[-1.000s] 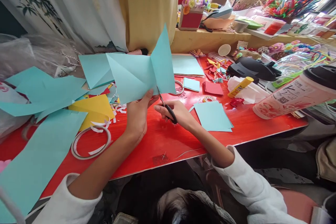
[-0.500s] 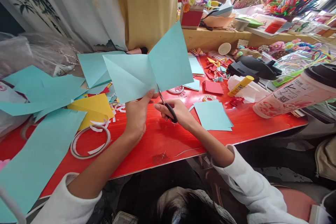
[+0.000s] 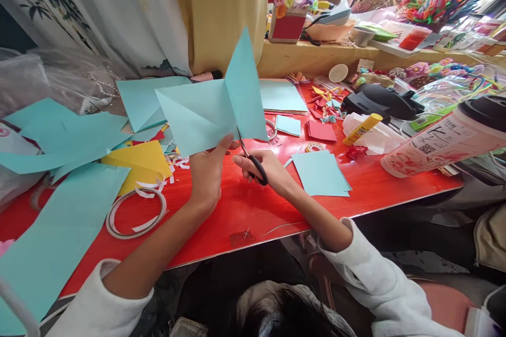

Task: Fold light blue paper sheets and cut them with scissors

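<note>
In the head view, the creased blue sheet [image 3: 193,113] is held up above the red desk [image 3: 225,237], apparently to give the blades room below and behind it. Its right-hand panel stands steeply away from the rest, and the scissors [image 3: 258,169] meet the lower edge where the two parts join, so the blades seem lined up with that fold. The left hand [image 3: 209,166] grips close beside this spot, probably because the paper would flex if held farther off. The loose blue squares [image 3: 321,174] lie to the right of the forearms and the tape roll [image 3: 109,218] to the left, which leaves the middle of the desk free for the wrists.

The left hand is nearly closed, pinching the sheet's lower edge with its thumb on the near face; its other fingers are mostly hidden behind the paper. The right hand is curled round the scissors' black handles, with the blades pointing up and away; how wide they are parted is hard to tell.
</note>
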A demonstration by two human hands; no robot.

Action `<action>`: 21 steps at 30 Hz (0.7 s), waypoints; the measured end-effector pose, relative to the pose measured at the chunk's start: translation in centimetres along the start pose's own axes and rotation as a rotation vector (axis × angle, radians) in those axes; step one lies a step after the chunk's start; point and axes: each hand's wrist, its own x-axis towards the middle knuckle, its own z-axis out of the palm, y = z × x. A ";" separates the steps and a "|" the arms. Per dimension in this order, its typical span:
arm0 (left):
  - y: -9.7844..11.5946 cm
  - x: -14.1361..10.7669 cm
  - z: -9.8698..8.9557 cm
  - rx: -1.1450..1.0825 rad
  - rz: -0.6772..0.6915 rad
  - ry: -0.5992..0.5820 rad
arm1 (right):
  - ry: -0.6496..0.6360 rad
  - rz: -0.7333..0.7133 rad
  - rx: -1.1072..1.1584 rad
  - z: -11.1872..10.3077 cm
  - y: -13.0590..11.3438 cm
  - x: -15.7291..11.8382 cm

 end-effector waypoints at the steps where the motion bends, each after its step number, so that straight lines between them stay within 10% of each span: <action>1: 0.0 0.0 0.0 -0.003 0.000 0.000 | 0.007 -0.005 0.000 0.0 0.0 0.0; 21: 0.3 0.4 -0.2 0.070 0.086 -0.037 | 0.081 -0.052 -0.063 0.3 0.5 0.1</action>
